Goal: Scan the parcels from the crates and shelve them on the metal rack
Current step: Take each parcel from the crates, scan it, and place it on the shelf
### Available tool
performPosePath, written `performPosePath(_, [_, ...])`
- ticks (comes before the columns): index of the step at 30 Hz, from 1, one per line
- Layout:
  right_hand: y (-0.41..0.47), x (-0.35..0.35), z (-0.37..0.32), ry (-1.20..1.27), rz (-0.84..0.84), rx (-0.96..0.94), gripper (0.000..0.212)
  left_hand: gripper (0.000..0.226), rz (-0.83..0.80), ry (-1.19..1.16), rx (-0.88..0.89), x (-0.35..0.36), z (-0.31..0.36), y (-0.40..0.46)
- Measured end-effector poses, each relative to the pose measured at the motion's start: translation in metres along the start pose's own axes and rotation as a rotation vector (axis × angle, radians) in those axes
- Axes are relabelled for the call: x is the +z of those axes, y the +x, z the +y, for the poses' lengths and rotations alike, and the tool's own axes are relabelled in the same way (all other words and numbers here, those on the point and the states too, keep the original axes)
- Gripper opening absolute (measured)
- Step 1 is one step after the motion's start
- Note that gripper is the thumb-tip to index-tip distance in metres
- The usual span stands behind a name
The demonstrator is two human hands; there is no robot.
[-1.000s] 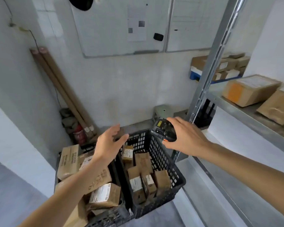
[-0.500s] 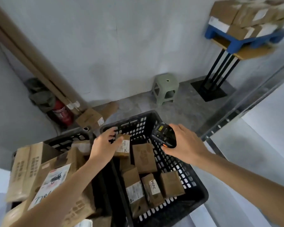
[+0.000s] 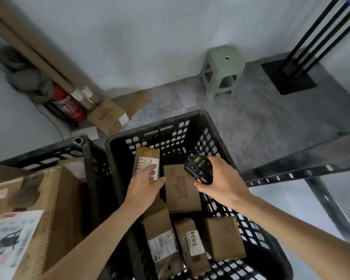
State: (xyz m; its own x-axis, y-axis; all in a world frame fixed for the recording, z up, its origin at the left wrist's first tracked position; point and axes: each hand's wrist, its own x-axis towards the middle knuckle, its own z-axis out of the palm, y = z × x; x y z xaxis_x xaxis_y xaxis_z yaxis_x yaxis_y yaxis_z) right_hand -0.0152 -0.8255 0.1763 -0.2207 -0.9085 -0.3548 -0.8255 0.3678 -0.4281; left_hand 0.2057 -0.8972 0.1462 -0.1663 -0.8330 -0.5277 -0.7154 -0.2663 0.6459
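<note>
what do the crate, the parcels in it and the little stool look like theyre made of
Crate: looks like black moulded plastic, matt, with lattice-holed walls. Parcels: brown corrugated cardboard, dull, with white paper labels. Stool: probably pale green moulded plastic, smooth and one-piece.

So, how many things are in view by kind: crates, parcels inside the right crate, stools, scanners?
Crates: 2, the right crate and the left crate
Parcels in the right crate: 5, one marked 7494
Stools: 1
Scanners: 1
Total: 9
</note>
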Motion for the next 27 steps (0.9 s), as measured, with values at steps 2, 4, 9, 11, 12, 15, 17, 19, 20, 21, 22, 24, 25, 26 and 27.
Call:
performPosePath(2, [0.007, 0.010, 0.011, 0.018, -0.024, 0.021, 0.067, 0.063, -0.020, 0.010, -0.004, 0.011, -0.005, 0.005])
performPosePath(4, [0.013, 0.019, 0.021, 0.032, -0.041, 0.027, 0.065, 0.061, -0.034, 0.013, -0.024, 0.019, -0.010, 0.010])
performPosePath(9, [0.021, 0.042, 0.032, 0.078, -0.059, 0.034, 0.058, 0.062, -0.064, 0.001, -0.063, 0.037, -0.018, 0.022])
performPosePath(11, [0.024, 0.051, 0.037, 0.089, -0.077, 0.045, 0.058, 0.062, -0.068, 0.015, -0.068, 0.046, -0.017, 0.026])
performPosePath(12, [0.026, 0.055, 0.040, 0.107, -0.089, 0.051, 0.057, 0.062, -0.063, 0.023, -0.069, 0.051, -0.015, 0.027])
performPosePath(15, [0.029, 0.067, 0.049, 0.176, -0.118, 0.074, 0.052, 0.057, -0.081, 0.038, -0.083, 0.064, -0.012, 0.028])
performPosePath(17, [0.031, 0.074, 0.053, 0.185, -0.130, 0.075, 0.050, 0.054, -0.104, 0.048, -0.100, 0.072, -0.017, 0.032])
performPosePath(19, [0.032, 0.080, 0.056, 0.182, -0.138, 0.069, 0.051, 0.051, -0.123, 0.046, -0.102, 0.077, -0.026, 0.037])
performPosePath(20, [0.033, 0.082, 0.056, 0.181, -0.143, 0.066, 0.052, 0.049, -0.132, 0.036, -0.103, 0.079, -0.030, 0.040])
performPosePath(21, [0.034, 0.085, 0.058, 0.183, -0.149, 0.067, 0.053, 0.047, -0.144, 0.026, -0.111, 0.081, -0.033, 0.042])
performPosePath(22, [0.035, 0.087, 0.058, 0.190, -0.155, 0.070, 0.055, 0.046, -0.146, 0.019, -0.110, 0.083, -0.037, 0.044])
performPosePath(24, [0.037, 0.091, 0.060, 0.216, -0.172, 0.080, 0.058, 0.045, -0.139, 0.009, -0.109, 0.086, -0.041, 0.046])
performPosePath(25, [0.038, 0.093, 0.061, 0.232, -0.187, 0.084, 0.060, 0.045, -0.137, 0.003, -0.111, 0.087, -0.042, 0.048])
performPosePath(26, [0.039, 0.094, 0.062, 0.242, -0.207, 0.083, 0.061, 0.044, -0.140, -0.007, -0.111, 0.088, -0.044, 0.049])
performPosePath(27, [0.039, 0.096, 0.062, 0.248, -0.223, 0.081, 0.062, 0.044, -0.145, -0.016, -0.114, 0.089, -0.044, 0.050])
